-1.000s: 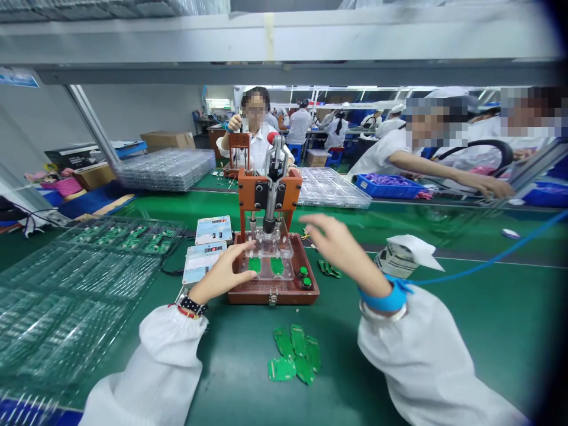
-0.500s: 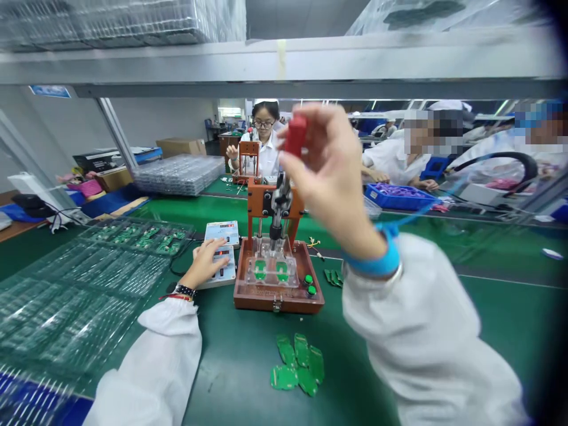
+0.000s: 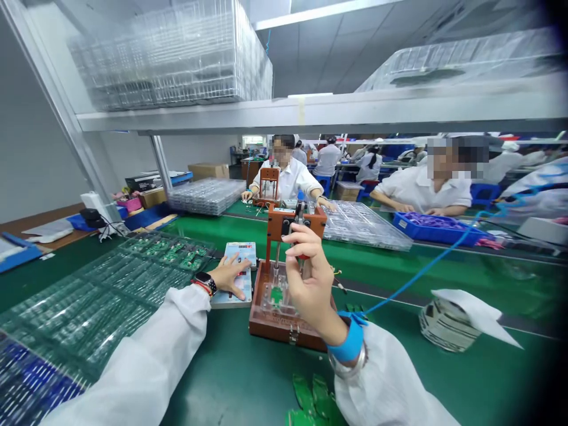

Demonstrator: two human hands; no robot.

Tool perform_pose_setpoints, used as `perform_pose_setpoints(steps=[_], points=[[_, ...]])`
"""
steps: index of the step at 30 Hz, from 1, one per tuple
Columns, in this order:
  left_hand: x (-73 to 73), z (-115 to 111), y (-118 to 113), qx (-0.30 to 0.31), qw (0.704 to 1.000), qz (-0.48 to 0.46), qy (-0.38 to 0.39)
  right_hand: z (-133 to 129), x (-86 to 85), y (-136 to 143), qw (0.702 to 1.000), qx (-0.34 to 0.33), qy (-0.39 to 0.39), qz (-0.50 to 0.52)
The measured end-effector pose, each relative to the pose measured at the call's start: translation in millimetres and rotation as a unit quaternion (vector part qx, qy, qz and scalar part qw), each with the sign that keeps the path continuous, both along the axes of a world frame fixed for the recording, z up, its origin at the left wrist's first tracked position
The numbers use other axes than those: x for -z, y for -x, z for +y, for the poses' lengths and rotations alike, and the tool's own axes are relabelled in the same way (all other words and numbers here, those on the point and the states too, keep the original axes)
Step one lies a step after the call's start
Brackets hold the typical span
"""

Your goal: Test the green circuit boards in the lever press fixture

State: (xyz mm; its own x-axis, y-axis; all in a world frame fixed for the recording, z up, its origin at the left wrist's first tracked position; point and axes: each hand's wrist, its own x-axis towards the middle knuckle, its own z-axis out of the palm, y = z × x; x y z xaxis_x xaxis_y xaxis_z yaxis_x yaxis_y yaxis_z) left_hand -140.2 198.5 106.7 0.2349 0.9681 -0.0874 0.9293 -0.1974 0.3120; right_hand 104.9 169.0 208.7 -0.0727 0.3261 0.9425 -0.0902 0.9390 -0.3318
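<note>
On the left, a wide clear tray (image 3: pixel 119 296) lies flat on the green tabletop (image 3: pixel 231 373), green circuit boards (image 3: pixel 171 248) in its far compartments. The left hand (image 3: pixel 231 277), fingers spread wide, rests palm down on two pale-blue display boxes (image 3: pixel 246 251). Just right of them is the press fixture (image 3: pixel 295 219), upright, its long axis vertical, the latched front of its wooden base (image 3: pixel 284 331) toward the near side. The right hand (image 3: pixel 309 275) is in front of it, fingers curled around the lever's red handle (image 3: pixel 304 256), mostly hidden. Loose green boards (image 3: pixel 306 396) lie near the base. Farther right are a white-topped roll (image 3: pixel 448 325) and, beyond, a blue bin (image 3: pixel 437 231) of purple pieces. A shelf (image 3: pixel 248 115) crosses above; people in white work in the room behind.
</note>
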Motion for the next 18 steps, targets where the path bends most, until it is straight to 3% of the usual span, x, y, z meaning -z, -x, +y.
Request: perform_pose_setpoints(steps=[4,10,14,18], points=[[-4.8,-5.3,6.3,0.013,0.999,-0.015,-0.029,3.2,6.3,8.6,0.999,0.014,-0.013,0.045],[-15.3,-13.7,29.7,-0.028,0.999,0.022,0.040,6.9,9.5,13.2,0.998,0.018,-0.031,0.060],[-17.4,-13.8,31.4,-0.028,0.995,0.045,0.079,6.7,9.8,13.4,0.997,-0.001,-0.035,0.065],[-16.7,-12.1,29.4,-0.033,0.998,0.037,0.048,6.3,9.0,13.4,0.997,-0.013,-0.040,0.071]])
